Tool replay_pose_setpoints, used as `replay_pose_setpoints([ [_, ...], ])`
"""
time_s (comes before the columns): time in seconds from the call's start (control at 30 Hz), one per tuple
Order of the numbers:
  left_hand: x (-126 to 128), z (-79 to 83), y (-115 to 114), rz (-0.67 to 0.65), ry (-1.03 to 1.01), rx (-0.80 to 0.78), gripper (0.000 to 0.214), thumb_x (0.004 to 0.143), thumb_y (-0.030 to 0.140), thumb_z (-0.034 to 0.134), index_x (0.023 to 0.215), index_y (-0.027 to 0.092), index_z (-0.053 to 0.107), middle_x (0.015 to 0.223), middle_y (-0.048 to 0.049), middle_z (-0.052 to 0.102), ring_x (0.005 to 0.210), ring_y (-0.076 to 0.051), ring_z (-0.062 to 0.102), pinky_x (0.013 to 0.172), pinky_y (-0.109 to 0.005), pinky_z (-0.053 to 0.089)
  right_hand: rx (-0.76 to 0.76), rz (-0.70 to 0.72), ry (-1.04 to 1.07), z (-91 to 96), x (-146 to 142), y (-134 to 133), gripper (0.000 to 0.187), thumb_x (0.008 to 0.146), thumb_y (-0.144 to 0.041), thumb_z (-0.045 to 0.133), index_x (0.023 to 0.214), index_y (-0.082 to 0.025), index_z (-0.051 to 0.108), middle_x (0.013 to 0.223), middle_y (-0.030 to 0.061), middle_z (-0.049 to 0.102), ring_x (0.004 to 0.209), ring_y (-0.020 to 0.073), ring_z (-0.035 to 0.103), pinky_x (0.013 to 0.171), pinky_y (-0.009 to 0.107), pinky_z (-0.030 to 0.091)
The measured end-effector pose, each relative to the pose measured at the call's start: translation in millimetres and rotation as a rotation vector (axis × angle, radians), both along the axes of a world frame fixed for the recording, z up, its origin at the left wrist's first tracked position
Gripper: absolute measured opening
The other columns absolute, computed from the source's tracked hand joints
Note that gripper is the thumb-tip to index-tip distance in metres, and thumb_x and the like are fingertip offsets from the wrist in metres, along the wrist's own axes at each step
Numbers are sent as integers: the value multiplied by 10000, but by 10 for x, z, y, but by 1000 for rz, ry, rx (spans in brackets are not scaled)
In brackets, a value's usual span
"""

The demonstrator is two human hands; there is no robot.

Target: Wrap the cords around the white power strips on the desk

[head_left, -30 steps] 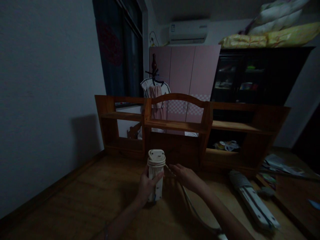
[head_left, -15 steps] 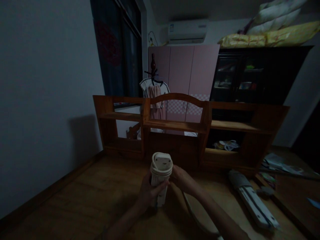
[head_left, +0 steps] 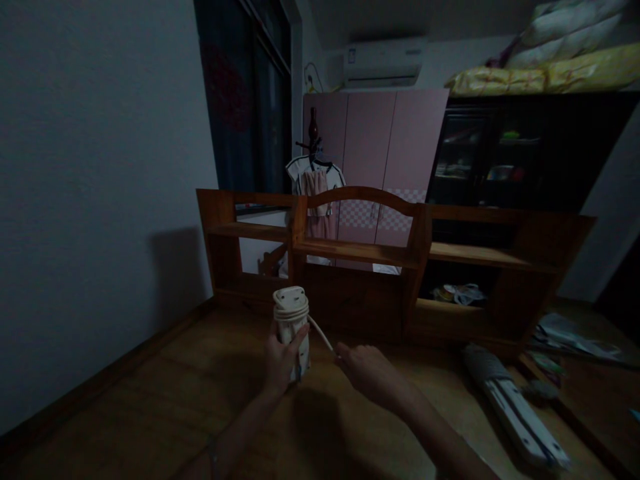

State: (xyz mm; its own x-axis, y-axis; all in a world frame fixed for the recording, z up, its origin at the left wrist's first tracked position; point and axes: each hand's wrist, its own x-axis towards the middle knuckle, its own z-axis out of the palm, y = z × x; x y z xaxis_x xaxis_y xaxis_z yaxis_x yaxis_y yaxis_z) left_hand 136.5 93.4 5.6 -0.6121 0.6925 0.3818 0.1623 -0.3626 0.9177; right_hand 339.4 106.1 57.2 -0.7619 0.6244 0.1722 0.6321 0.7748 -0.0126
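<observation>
Several turns of cord (head_left: 292,308) are wound around the power strip (head_left: 289,331), clasped by the left hand (head_left: 280,359); right of it, unwound cord is pinched by the right hand (head_left: 369,372).

No lettering can be read; on the far air conditioner (head_left: 383,67), a small label (head_left: 352,55) at the left end and a faint mark (head_left: 414,51) at the right are too small and dim to make out, whether words, numbers or brand.

smooth plastic power strip (head_left: 303,353), matt cord (head_left: 292,311), wood-grained shelf unit (head_left: 357,251), crinkled glossy yellow sack (head_left: 500,81)
</observation>
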Motion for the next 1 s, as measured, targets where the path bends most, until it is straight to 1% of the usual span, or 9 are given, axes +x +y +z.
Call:
replay_pose_setpoints([
  [0.13,81,-24,-11,-28,22,-31,551,702,423,725,1160,158,574,1055,-104,674,937,-223,648,838,-304,477,133,-12,-39,287,134,-119,167,987,-231,397,928,-176,543,716,34,659,627,177,640,522,262,269],
  [0.27,185,-37,-55,-134,46,-82,570,702,445,718,1165,148,572,1022,-107,682,886,-228,659,789,-301,488,224,19,-4,491,222,-243,161,971,-211,431,863,-177,545,677,23,636,577,152,598,510,286,199],
  [0.43,286,-66,-141,-225,128,-216,566,714,485,699,1131,124,570,965,-107,683,844,-244,657,727,-297,491,238,78,13,539,222,-395,134,888,-96,494,795,-174,550,701,16,627,566,136,546,508,301,151],
  [0.53,334,-85,-172,-273,177,-310,550,718,508,681,1077,106,567,943,-122,676,847,-258,654,715,-301,493,234,110,39,521,202,-439,138,886,-97,494,798,-176,566,722,18,632,597,143,546,516,305,162],
  [0.6,367,-93,-184,-323,239,-313,536,731,483,668,1099,111,549,1001,-135,666,903,-264,646,744,-302,493,221,134,39,521,185,-457,144,888,-104,490,803,-176,582,731,24,641,619,149,557,519,308,175],
  [0.7,408,-110,-212,-410,413,-248,564,767,385,632,1250,153,458,1137,-133,626,992,-253,624,796,-293,486,196,163,12,544,153,-482,145,871,-93,496,797,-166,598,748,36,658,632,153,571,520,304,201],
  [0.8,435,-151,-274,-393,701,-314,676,737,256,631,1351,173,360,1137,-140,622,971,-260,625,772,-296,488,190,156,-14,566,120,-492,141,850,-104,520,759,-159,612,716,44,659,602,152,566,515,299,212],
  [0.9,461,-183,-357,-357,981,-343,604,728,162,581,1309,200,421,1108,-132,621,928,-246,626,755,-291,485,186,167,-31,547,113,-458,143,842,-132,550,722,-156,624,706,48,662,624,159,586,522,289,233],
  [1.0,480,-166,-419,-396,1121,-290,432,786,150,518,1210,233,500,1093,-97,616,902,-213,616,755,-270,473,146,132,-25,494,157,-372,144,855,-199,576,739,-162,651,719,49,679,640,162,613,531,273,256],
])
